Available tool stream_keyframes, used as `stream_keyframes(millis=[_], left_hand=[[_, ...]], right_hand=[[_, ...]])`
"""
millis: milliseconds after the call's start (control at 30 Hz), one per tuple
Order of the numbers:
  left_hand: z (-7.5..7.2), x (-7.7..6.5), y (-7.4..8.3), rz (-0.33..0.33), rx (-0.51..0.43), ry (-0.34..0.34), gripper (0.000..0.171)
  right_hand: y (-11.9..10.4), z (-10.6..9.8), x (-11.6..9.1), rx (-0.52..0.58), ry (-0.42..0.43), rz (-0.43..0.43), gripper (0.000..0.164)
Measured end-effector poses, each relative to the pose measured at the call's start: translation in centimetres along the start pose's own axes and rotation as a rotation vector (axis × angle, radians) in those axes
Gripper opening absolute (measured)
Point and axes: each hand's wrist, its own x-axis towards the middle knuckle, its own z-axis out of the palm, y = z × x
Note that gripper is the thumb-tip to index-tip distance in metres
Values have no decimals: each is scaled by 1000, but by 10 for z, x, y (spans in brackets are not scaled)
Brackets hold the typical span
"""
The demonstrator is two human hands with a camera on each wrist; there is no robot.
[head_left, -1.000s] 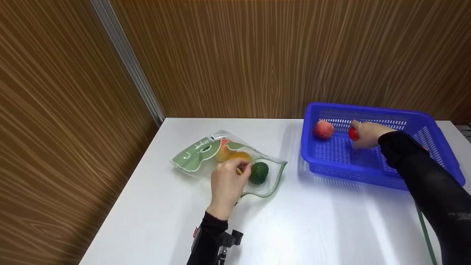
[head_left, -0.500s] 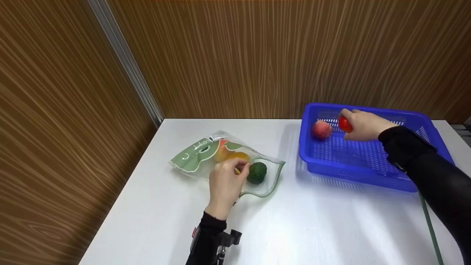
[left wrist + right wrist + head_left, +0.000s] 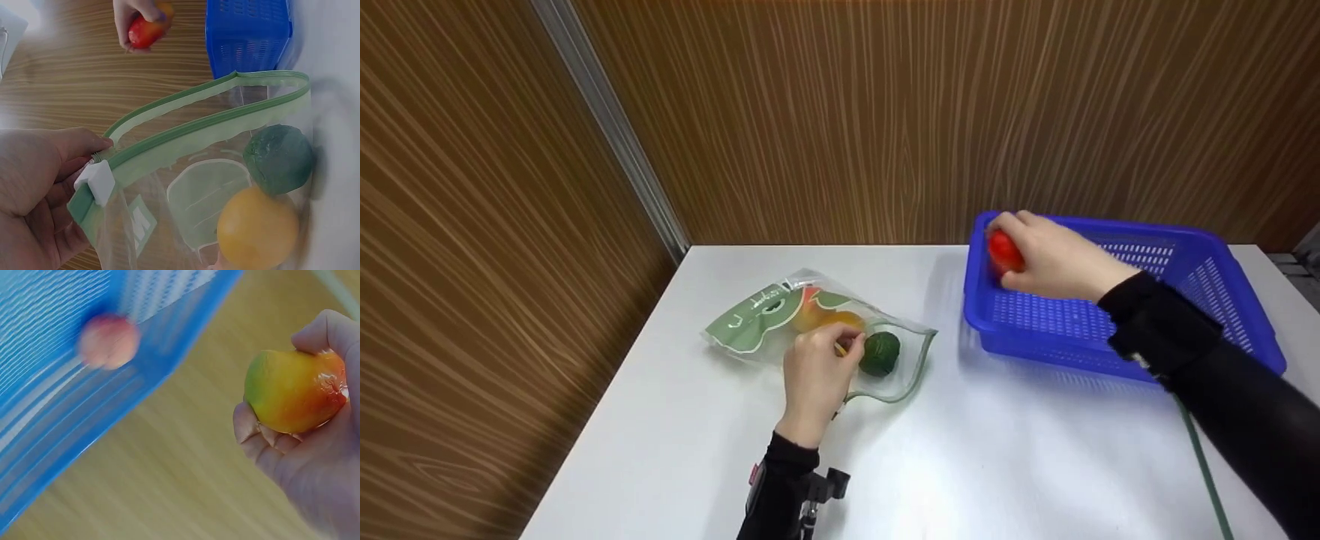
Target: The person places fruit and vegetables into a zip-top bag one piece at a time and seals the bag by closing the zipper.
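My right hand (image 3: 1054, 259) grips a mango (image 3: 292, 391), red on one side and yellow-green on the other, above the basket's left end in the head view. My left hand (image 3: 819, 371) pinches the opening edge of a clear zip bag (image 3: 746, 322), beside its white slider (image 3: 101, 183). The bag's green-trimmed mouth gapes in the left wrist view. Inside lie a dark green, round piece of produce (image 3: 278, 158), an orange ball-shaped fruit (image 3: 259, 228) and a red-yellow fruit (image 3: 808, 307).
A blue slotted plastic basket (image 3: 1072, 364) stands at the right back of the white table (image 3: 660, 442). A pinkish-red peach (image 3: 109, 341) sits in its corner, hidden by my right hand in the head view. Wood-grain panels (image 3: 840, 120) border the table behind and at left.
The right hand has carried the mango up and leftward, from the middle of the basket to its left end, now covering the peach. My left hand keeps its pinch on the bag.
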Motion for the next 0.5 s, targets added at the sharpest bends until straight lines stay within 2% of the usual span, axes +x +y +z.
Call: stream_keyframes(millis=[100, 300, 500], left_hand=[[0, 0, 0, 1, 2, -1, 9], [0, 1, 0, 4, 8, -4, 9], [0, 1, 2, 7, 7, -4, 9]], right_hand=[[-20, 7, -4, 33, 64, -63, 53], [-50, 24, -16, 116, 163, -125, 53], [-70, 47, -29, 164, 234, -144, 56]])
